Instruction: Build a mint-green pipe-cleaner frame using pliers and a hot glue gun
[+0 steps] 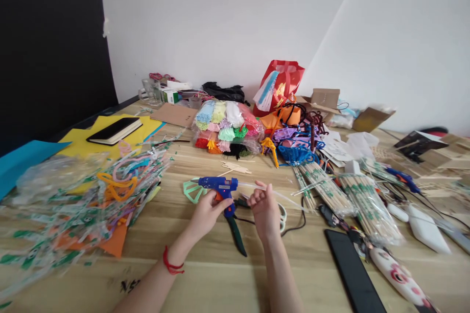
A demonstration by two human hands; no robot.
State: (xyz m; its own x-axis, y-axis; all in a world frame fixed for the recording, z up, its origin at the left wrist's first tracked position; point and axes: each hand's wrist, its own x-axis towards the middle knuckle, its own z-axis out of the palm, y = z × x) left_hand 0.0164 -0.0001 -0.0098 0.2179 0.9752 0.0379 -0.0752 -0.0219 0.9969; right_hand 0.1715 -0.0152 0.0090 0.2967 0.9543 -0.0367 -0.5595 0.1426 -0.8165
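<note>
My left hand (207, 212), with a red cord at the wrist, is wrapped round the handle of a blue hot glue gun (218, 184). The gun's nozzle points left. A long clear glue stick (246, 185) sticks out of its back and runs right. My right hand (264, 208) has its fingers curled at this stick, apparently pinching it. Behind the nozzle lies a mint-green fan-shaped frame (193, 190). A tool's dark green handle (236, 237) rests on the table below the gun, its other end hidden.
Plastic wrappers with pipe cleaners (117, 186) are heaped at left. Bagged pipe cleaners (227, 127) and a red bag (281, 85) stand at the back. Bundled wooden sticks (370, 208), a black phone (352, 269) and another glue gun (404, 179) lie to the right.
</note>
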